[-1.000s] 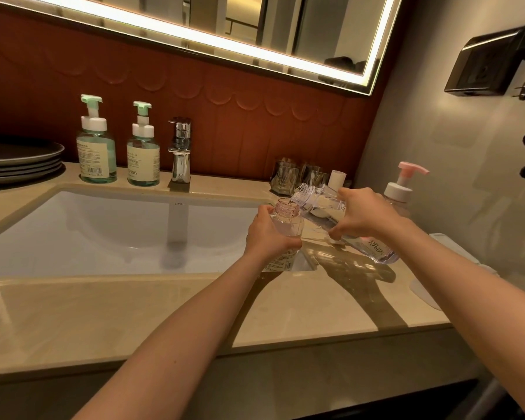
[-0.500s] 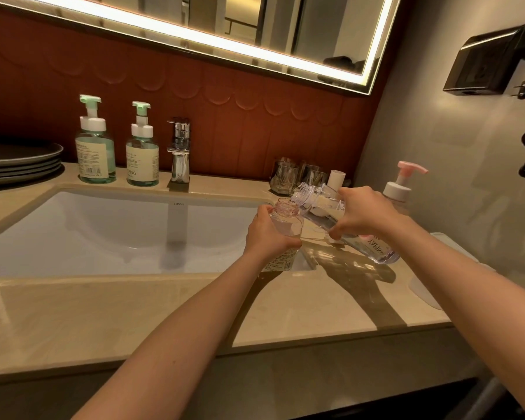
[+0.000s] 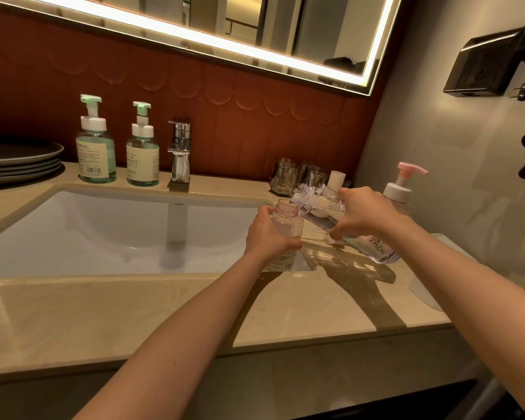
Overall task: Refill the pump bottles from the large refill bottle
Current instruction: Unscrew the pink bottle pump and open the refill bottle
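My left hand grips a small clear pink-tinted bottle with its pump off, held upright at the sink's right rim. My right hand grips the large clear refill bottle, tilted so its open neck sits over the small bottle's mouth. A pink-topped pump bottle stands behind my right hand by the wall. Two green-topped pump bottles, a taller one and a shorter one, stand at the back left of the counter.
A white sink basin fills the counter's middle, with a chrome tap behind it. Dark plates are stacked far left. Two glasses and a white cap stand at the back right. Beige counter runs along the front.
Both hands hold nearly still. The refill bottle stays tilted over the small bottle's mouth, with only a slight shift of the view.
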Tool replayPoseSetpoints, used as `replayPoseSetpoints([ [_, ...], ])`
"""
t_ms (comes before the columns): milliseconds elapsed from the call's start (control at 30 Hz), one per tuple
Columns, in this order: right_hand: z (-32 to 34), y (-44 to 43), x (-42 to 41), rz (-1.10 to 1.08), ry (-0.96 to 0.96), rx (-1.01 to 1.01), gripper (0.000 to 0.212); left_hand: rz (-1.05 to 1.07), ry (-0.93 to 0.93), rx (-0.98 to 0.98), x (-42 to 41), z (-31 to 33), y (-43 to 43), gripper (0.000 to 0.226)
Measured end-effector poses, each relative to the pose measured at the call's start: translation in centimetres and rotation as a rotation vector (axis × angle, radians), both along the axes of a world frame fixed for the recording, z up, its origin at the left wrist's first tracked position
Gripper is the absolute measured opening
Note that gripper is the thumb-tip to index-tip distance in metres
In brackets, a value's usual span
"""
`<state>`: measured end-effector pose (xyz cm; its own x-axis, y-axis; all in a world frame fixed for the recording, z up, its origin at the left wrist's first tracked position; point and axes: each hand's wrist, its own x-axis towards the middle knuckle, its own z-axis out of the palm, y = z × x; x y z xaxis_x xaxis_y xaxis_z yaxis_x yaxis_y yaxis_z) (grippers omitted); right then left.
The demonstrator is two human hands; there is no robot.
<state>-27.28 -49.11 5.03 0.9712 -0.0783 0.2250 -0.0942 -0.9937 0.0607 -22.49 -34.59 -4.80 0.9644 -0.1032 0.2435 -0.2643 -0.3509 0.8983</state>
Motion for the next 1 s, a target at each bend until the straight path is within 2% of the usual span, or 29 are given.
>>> replayPoseSetpoints([
  [1000,0.02,0.09,0.26,-0.009,0.004,-0.041,0.069,0.004,0.002,0.011,0.10,0.05,0.36,0.089],
])
